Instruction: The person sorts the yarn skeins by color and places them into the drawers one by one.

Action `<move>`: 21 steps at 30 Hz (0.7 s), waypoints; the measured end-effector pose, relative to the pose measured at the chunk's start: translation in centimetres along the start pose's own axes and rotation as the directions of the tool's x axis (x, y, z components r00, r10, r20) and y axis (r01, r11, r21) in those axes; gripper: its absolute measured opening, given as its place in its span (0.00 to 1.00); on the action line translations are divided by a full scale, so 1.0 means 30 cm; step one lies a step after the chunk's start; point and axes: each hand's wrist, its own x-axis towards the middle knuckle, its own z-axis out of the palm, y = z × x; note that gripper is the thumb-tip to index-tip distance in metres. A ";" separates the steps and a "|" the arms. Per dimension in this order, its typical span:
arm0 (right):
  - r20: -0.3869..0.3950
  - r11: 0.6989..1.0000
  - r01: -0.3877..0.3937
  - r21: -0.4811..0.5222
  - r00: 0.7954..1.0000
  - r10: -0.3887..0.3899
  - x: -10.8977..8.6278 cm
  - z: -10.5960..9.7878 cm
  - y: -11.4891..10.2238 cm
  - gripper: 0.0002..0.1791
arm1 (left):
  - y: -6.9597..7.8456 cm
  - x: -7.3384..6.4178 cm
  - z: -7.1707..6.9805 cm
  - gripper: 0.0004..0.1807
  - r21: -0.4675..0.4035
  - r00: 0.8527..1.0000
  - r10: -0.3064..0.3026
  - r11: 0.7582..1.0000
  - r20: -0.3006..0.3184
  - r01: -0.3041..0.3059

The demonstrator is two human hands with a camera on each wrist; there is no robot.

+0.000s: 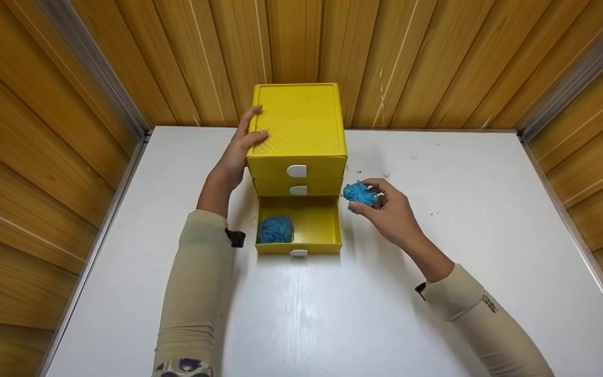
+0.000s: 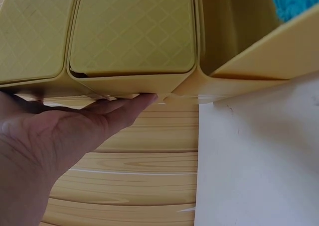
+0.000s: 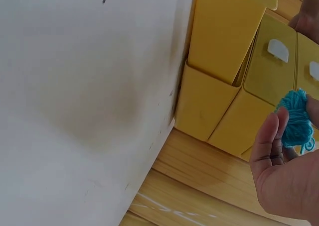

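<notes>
A yellow three-drawer box [image 1: 299, 120] stands on the white table, its bottom drawer [image 1: 317, 230] pulled out and the upper two closed. Inside that drawer, at the left, lies a blue ball of yarn [image 1: 276, 229]. My left hand [image 1: 241, 149] rests along the box's left side, thumb and a finger over the top edge; in the left wrist view its fingers [image 2: 124, 111] lie straight against the side wall. To the right of the box my right hand [image 1: 393, 212] pinches a second blue ball of yarn [image 1: 359, 193] between thumb and fingers, a loose strand showing in the right wrist view.
The white table [image 1: 464, 209] carries small dark marks to the right of the box. Wood-patterned panels [image 1: 406, 63] rise behind it and at both sides. White tabs [image 1: 297, 170] mark the drawer fronts.
</notes>
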 end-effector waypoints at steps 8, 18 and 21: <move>0.036 0.993 0.112 0.027 0.993 -0.113 -0.018 0.078 -0.028 0.31 | -0.006 0.007 0.002 0.37 0.000 1.000 -0.003 1.000 -0.003 0.003; 0.093 0.980 0.187 -0.061 0.979 -0.181 -0.026 0.158 -0.063 0.31 | -0.007 0.008 0.003 0.38 0.006 1.000 0.023 1.000 0.005 -0.023; 0.116 0.977 0.196 -0.081 0.976 -0.186 -0.024 0.180 -0.069 0.30 | -0.001 0.004 0.002 0.38 0.007 1.000 0.019 1.000 0.002 -0.019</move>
